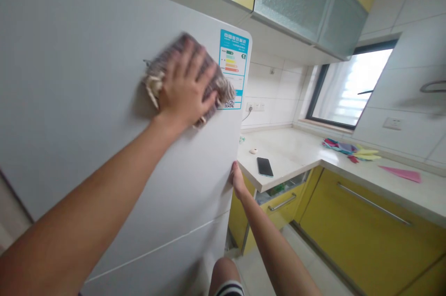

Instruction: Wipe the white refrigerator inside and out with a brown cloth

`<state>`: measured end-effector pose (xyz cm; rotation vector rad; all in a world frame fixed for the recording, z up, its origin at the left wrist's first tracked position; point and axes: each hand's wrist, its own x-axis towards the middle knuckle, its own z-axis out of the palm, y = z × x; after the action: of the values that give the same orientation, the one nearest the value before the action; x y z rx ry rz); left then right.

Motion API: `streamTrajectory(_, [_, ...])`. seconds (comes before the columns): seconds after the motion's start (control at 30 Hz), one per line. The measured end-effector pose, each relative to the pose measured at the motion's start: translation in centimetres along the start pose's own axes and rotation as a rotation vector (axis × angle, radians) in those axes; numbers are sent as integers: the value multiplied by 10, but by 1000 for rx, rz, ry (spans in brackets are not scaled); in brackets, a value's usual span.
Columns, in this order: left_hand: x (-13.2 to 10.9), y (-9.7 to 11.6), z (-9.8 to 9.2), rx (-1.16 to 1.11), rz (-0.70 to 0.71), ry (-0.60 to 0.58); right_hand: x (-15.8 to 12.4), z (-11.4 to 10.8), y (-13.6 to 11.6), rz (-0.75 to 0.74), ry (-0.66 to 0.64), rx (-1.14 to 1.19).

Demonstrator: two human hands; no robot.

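Note:
My left hand (186,87) presses a brown-and-cream cleaning cloth (205,49) against the pale grey refrigerator door (114,77), its fingers spread over the bunched fabric. Some blur shows on the cloth and fingers. Just right of the cloth is a blue-and-white energy label (234,47), and a corner of the cloth overlaps its lower part. Lower down, my right hand (237,179) grips the door's right edge, with part of its fingers hidden by the door.
Beside the door, a white countertop (292,140) carries a phone (265,167), a small white case (253,151), colourful cloths or gloves (344,148) and a pink cloth (400,174). Yellow cabinets (365,226) stand below; more hang above. My knee (225,272) is near the door.

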<state>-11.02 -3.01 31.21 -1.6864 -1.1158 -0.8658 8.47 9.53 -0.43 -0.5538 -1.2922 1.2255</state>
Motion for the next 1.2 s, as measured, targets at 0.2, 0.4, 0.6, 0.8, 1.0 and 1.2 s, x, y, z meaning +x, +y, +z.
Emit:
streamTrajectory(0.2, [-86, 26, 39, -95, 650, -436, -2, 5, -14, -46, -29, 42])
streamTrajectory(0.4, [-10, -34, -43, 78, 259, -149, 0, -3, -4, 49, 0, 53])
streamTrajectory(0.6, [51, -17, -26, 82, -78, 149, 4, -7, 11, 61, 54, 66])
streamTrajectory(0.8, [-73, 65, 68, 14, 484, -326, 7, -11, 7, 18, 8, 107])
streamTrajectory(1.0, [-175, 33, 31, 12, 609, -362, 8, -20, 11, 76, 5, 143])
streamTrajectory(1.2, [-68, -76, -93, 273, -92, 28, 8, -12, 25, 106, 126, 177])
